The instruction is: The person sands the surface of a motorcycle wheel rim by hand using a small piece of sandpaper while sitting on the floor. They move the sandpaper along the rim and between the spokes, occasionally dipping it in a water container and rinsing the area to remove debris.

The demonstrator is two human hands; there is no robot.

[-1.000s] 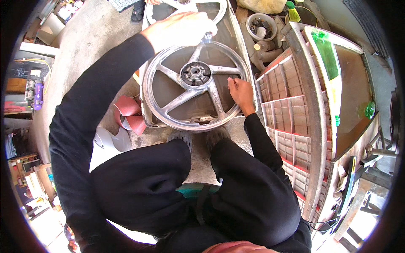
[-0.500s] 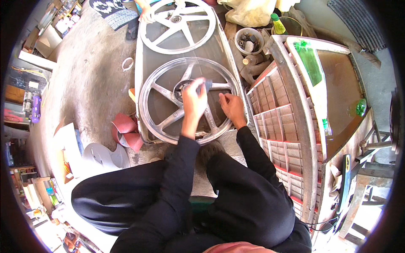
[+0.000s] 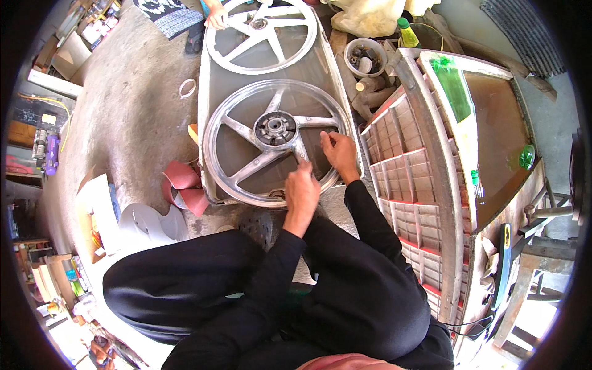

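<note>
We sit on the floor with the wheel (image 3: 274,140) lying flat in a shallow tray (image 3: 208,117) just ahead of our knees. Our left hand (image 3: 302,192) is curled into a fist over the near-right spoke, where that spoke runs from the hub (image 3: 275,128) out to the near rim; something small seems pinched in the fingers, but we cannot tell what. Our right hand (image 3: 338,153) rests on the right side of the rim, fingers bent over it as if steadying the wheel, though we cannot tell whether it truly grips.

The spoke under the left hand lies along a line from the hub toward us and slightly right, so the left hand is the nearer one to it, and the hub sits just beyond its knuckles.

A second wheel (image 3: 261,32) lies farther off, with another person's hand (image 3: 216,13) on its left edge. Red sanding sheets (image 3: 184,185) lie left of the tray.
</note>
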